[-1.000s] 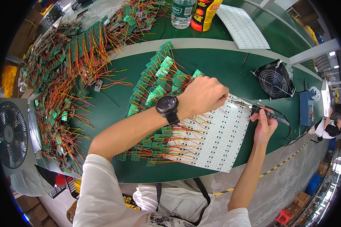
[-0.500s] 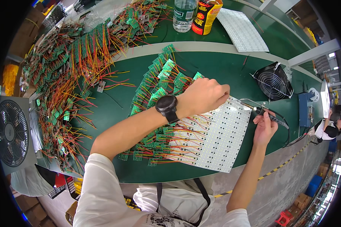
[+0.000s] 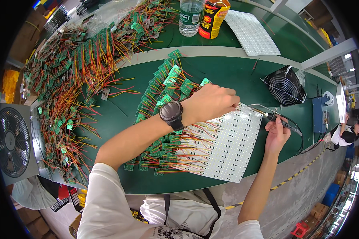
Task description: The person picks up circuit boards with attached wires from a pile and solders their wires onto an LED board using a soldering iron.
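My left hand (image 3: 211,102), with a black watch on its wrist, is over the far left part of a white LED panel (image 3: 231,153). Its fingers are pinched together at the panel's far edge; what lies between the fingertips is hidden. In my right hand (image 3: 277,137) is a soldering iron (image 3: 271,116) with a thin metal tube along it. The iron's tip points left, at the panel's far right corner. Small green circuit boards (image 3: 163,155) lie in overlapping rows left of the panel, their red and yellow wires (image 3: 195,145) reaching onto it.
A big heap of wired boards (image 3: 79,59) covers the table's left side. A black fan (image 3: 285,85) and a blue soldering station (image 3: 319,115) stand right. Behind are a water bottle (image 3: 190,18), a black-and-orange package (image 3: 213,20) and another white panel (image 3: 253,34). A grey fan (image 3: 12,139) stands far left.
The whole view has shifted slightly. Both hands keep nearly the same pose over the panel, and the iron's tip stays by its far right corner.
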### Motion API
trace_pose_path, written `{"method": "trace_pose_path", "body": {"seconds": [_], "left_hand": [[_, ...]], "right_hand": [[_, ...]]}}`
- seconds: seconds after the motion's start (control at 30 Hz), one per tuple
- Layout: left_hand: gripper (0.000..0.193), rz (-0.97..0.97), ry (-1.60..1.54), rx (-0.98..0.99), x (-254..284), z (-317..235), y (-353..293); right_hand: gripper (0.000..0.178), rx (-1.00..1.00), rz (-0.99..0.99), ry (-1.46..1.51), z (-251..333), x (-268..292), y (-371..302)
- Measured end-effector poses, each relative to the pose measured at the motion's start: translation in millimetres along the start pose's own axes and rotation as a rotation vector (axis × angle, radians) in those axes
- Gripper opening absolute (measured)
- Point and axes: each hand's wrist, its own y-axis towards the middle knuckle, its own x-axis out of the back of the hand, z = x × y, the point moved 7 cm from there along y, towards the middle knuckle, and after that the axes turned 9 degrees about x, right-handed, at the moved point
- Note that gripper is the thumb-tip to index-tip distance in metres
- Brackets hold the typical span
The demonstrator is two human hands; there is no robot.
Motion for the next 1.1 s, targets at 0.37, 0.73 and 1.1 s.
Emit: {"method": "trace_pose_path", "body": {"seconds": [0.37, 0.73, 1.1], "left_hand": [[0.009, -0.177, -0.037, -0.148, 5, -18, 0], [0.011, -0.152, 0.049, -0.104, -4, -5, -1], [0.012, -0.149, 0.053, -0.051, -8, -2, 2]], "right_hand": [[0.023, -0.042, 0.024, -0.017, -1, -1, 3], [0.024, -0.072, 0.109, -0.044, -3, -6, 3], [0.021, -0.036, 0.179, -0.093, -3, -6, 0]]}}
